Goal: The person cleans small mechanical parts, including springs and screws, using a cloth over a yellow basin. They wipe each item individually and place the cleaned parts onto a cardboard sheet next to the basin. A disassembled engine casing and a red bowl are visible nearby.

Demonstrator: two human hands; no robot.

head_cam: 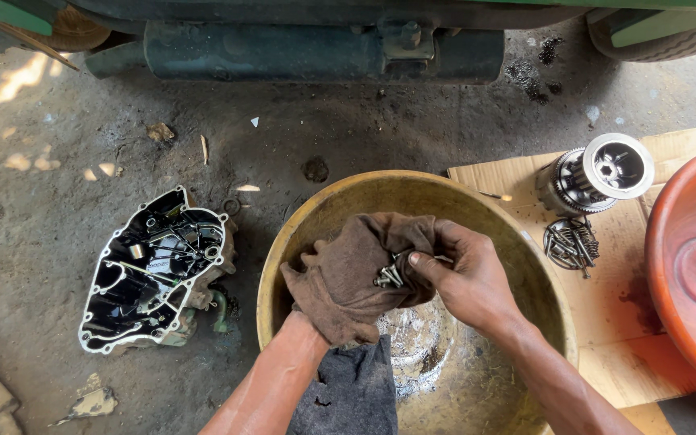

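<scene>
Over the yellow basin (283,242), the left hand (324,278), hidden under a brown rag (348,278), cups a cluster of bolts (388,276) so none drop, while the right hand (465,282) pinches the rag's edge closed over them.

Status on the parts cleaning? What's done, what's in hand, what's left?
Looks done: a gear cluster and a small pile of bolts lie on the cardboard sheet. In hand: over the yellow basin, the left hand, wrapped in a brown rag, cradles a bunch of bolts while the right hand presses on them. Left, seemingly: the engine cover lies untouched on the ground.
</scene>
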